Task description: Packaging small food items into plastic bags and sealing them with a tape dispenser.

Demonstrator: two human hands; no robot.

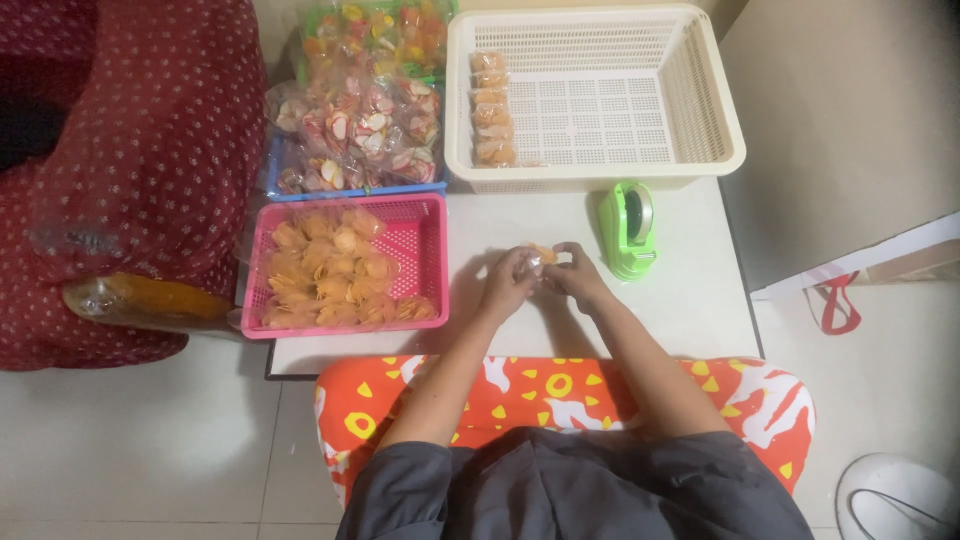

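Snack packet (542,254), small, clear and filled with orange crisps, sits pinched between both hands above the white table (690,300), a little way out from the person's lap. The left hand (510,280) comes in with the forearm angled up and inward from the elbow, wrist slightly bent, fingers curled closed around the packet's near-left end. The right hand (575,275) mirrors it, forearm slanting in from the other side, fingers folded shut on the packet's right end, thumb toward the left hand. The two hands touch or nearly touch around the packet; most of it is hidden by the fingers.

Just beyond the right hand and slightly to its outer side stands a green tape dispenser (628,228), apart from the fingers. Farther out past both hands is a cream plastic basket (700,90) with a short row of filled packets (491,110) lying along its left inner side. To the outer side of the left hand, near but not touching, is a pink basket (425,260) heaped with loose orange crisps (330,270). Beyond that, a blue tray (275,185) holds bags of mixed pink and white crackers (360,130). Below the forearms an orange patterned cushion (560,395) lies across the lap.
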